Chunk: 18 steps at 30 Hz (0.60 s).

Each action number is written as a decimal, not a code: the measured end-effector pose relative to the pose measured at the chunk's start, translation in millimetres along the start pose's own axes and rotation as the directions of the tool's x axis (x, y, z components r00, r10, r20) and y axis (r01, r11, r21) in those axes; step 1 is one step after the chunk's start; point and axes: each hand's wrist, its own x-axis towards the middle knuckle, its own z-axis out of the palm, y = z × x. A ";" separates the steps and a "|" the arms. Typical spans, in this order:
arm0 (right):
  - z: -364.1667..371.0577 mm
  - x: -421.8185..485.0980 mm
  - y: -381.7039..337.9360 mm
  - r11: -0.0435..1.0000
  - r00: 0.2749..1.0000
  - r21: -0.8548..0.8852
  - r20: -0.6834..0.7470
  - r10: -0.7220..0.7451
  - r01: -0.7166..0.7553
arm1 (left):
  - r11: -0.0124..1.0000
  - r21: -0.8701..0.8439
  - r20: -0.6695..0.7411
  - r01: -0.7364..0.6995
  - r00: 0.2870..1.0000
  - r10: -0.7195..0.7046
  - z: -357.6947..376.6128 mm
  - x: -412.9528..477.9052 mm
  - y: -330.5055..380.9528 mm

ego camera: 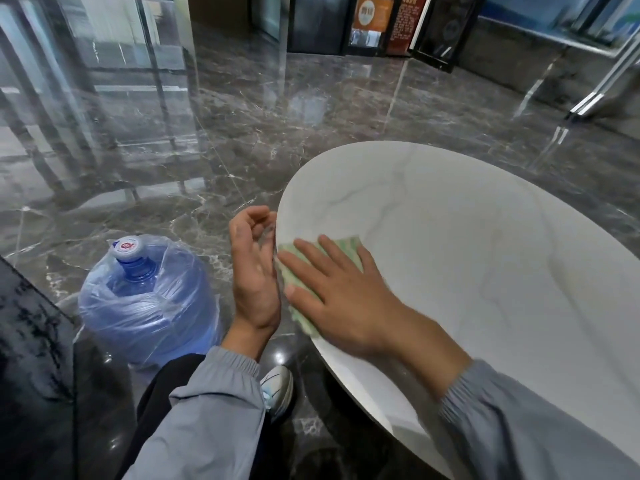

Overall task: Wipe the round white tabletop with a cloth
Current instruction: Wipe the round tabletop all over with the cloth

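Two hands at the tabletop [485, 237] edge.
The cloth [348, 245] is pressed flat on the left rim by the right hand [346, 299], fingers straight and spread. The left hand [254, 268] is held cupped just off the edge, gripping nothing, probably so that swept debris is caught.

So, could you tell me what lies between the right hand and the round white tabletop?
A pale green patterned cloth, flat under the right hand on the white tabletop; head view.
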 end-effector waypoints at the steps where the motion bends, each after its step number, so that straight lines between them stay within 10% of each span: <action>1: -1.4 19.6 -1.6 1.000 1.000 0.004 -0.004 0.015 -0.015 | 1.000 0.003 -0.012 -0.005 1.000 0.005 -0.9 0.4 0.1; 11: 4.5 -28.8 -7.1 0.999 1.000 -0.039 0.005 -0.024 0.024 | 0.992 0.123 -0.013 -0.013 1.000 0.015 -0.4 5.8 -1.5; 18: 13.9 -170.4 23.0 0.991 0.996 -0.107 0.039 0.078 -0.074 | 0.816 0.522 0.231 -0.249 0.962 0.146 -2.6 -7.8 0.3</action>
